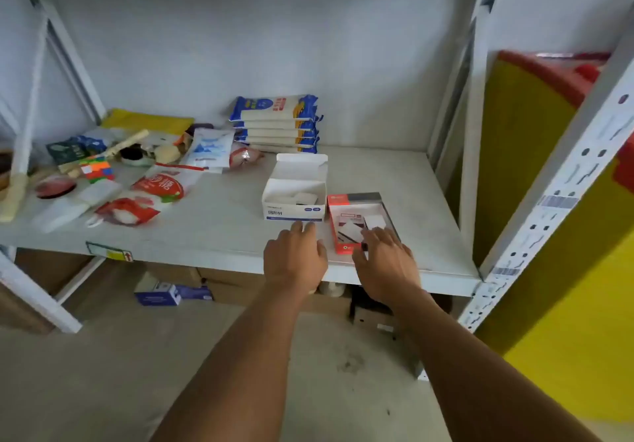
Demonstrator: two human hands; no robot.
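An open white carton (pixel 294 190) with blue print stands on the grey shelf (pixel 219 222), lid flap up, small white packs inside. Right of it lies a flat red and grey box (pixel 353 216) with a product picture on top. My left hand (pixel 295 258) hovers just in front of the white carton, fingers relaxed and holding nothing. My right hand (pixel 386 259) rests on the near end of the red box, its fingers spread over the box's front edge.
A stack of blue and white bags (pixel 277 122) sits at the back. Red snack packets (pixel 156 189), a colourful cube (pixel 96 168) and other clutter fill the shelf's left. A perforated upright post (pixel 549 201) and yellow panel (pixel 535 174) stand right. Boxes lie under the shelf.
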